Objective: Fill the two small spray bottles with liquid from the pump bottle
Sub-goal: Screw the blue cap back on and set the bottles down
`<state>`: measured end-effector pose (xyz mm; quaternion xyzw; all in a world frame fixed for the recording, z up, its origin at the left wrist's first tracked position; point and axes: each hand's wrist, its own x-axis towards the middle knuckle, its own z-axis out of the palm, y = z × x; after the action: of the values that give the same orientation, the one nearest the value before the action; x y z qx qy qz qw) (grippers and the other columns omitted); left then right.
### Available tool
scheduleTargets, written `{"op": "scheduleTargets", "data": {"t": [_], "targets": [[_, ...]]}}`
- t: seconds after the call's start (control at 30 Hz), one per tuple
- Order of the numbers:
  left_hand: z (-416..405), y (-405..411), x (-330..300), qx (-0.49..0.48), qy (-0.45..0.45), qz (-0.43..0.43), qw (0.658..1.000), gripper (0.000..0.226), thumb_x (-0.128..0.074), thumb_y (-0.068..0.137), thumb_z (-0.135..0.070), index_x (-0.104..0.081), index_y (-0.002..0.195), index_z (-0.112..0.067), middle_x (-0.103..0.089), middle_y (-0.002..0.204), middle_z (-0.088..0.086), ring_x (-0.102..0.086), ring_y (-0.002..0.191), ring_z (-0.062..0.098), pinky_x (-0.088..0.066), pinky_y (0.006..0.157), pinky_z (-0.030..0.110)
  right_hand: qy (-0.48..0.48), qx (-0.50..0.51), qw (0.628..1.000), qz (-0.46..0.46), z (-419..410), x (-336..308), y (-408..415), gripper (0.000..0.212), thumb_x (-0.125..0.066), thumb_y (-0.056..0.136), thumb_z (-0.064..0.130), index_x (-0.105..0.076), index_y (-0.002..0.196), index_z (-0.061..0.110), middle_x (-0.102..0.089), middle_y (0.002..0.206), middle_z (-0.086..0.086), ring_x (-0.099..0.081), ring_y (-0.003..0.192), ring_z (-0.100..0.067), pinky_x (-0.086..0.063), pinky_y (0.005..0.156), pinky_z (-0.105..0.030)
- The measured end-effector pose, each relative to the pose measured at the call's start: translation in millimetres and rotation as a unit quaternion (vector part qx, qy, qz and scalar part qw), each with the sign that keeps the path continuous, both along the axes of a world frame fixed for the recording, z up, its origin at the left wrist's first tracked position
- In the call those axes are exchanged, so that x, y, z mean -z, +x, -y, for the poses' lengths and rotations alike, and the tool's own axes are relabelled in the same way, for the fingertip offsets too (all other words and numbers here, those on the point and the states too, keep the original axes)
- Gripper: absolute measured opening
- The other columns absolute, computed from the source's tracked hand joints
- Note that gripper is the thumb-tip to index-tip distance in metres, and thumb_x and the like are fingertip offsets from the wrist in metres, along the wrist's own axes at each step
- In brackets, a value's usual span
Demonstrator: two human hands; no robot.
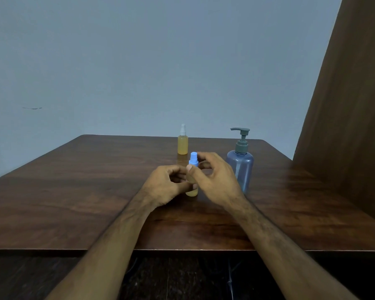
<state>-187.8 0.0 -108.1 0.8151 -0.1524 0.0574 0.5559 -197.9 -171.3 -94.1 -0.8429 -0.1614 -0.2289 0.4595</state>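
A small spray bottle with a blue top (193, 159) and yellow liquid inside stands upright on the wooden table (74, 191) near its middle. My left hand (167, 185) grips the bottle's body from the left. My right hand (214, 182) curls round the neck and blue top, with the thumb in front and the fingers behind. A second small spray bottle (182, 145) with a white top, filled with yellow liquid, stands further back. The translucent blue pump bottle (241, 163) with a grey pump stands just right of my right hand and looks nearly empty.
A plain blue-grey wall rises behind the table. A brown curtain (344, 126) hangs at the right, over the table's far right corner. The table's front edge runs across the lower part of the view, with dark floor below it.
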Motion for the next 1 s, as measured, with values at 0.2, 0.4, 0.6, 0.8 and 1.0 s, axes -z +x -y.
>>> {"op": "scheduleTargets", "data": {"t": [0.2, 0.4, 0.6, 0.8, 1.0], "targets": [[1.5, 0.8, 0.6, -0.007, 0.003, 0.000, 1.000, 0.035, -0.090, 0.073, -0.029, -0.074, 0.103, -0.024, -0.078, 0.099, -0.007, -0.073, 0.097, 0.009, -0.057, 0.097, 0.036, 0.000, 0.004, 1.000, 0.003, 0.3, 0.9, 2.8, 0.028, -0.070, 0.097, 0.028, -0.071, 0.123, 0.017, -0.067, 0.116, 0.005, -0.062, 0.078, 0.015, -0.045, 0.059, 0.000], [1.6, 2.2, 2.0, 0.009, 0.011, 0.006, 1.000, 0.039, -0.088, 0.076, -0.027, -0.072, 0.112, -0.024, -0.078, 0.104, -0.007, -0.073, 0.100, 0.009, -0.056, 0.099, 0.040, -0.036, -0.006, 0.999, -0.010, 1.3, 1.0, 3.2, 0.025, -0.061, 0.102, 0.031, -0.067, 0.123, 0.019, -0.062, 0.118, 0.010, -0.059, 0.075, 0.020, -0.044, 0.064, 0.000], [2.3, 2.8, 4.6, 0.003, 0.033, 0.034, 0.999, 0.035, -0.088, 0.076, -0.030, -0.075, 0.109, -0.026, -0.079, 0.097, -0.007, -0.074, 0.094, 0.010, -0.059, 0.094, 0.041, -0.040, 0.005, 0.999, -0.008, 0.5, -0.5, 2.7, 0.023, -0.062, 0.101, 0.032, -0.069, 0.119, 0.019, -0.060, 0.109, 0.013, -0.057, 0.068, 0.023, -0.044, 0.061, -0.001], [5.1, 2.3, 3.0, -0.015, 0.081, 0.076, 0.994, 0.041, -0.086, 0.076, -0.036, -0.073, 0.113, -0.026, -0.077, 0.098, -0.009, -0.071, 0.094, 0.005, -0.057, 0.086, 0.023, -0.026, 0.012, 1.000, -0.005, -1.3, -2.8, 2.4, 0.014, -0.071, 0.095, 0.036, -0.063, 0.097, 0.025, -0.064, 0.100, 0.011, -0.061, 0.067, 0.017, -0.045, 0.056, -0.004], [2.4, 4.1, 3.9, 0.019, 0.080, 0.067, 0.994, 0.032, -0.083, 0.081, -0.033, -0.074, 0.111, -0.028, -0.078, 0.099, -0.015, -0.071, 0.098, 0.003, -0.056, 0.094, 0.027, -0.012, -0.007, 1.000, -0.027, -0.2, -1.1, 0.4, 0.029, -0.064, 0.100, 0.039, -0.066, 0.122, 0.020, -0.063, 0.118, 0.012, -0.061, 0.063, 0.018, -0.043, 0.053, -0.005]]}}
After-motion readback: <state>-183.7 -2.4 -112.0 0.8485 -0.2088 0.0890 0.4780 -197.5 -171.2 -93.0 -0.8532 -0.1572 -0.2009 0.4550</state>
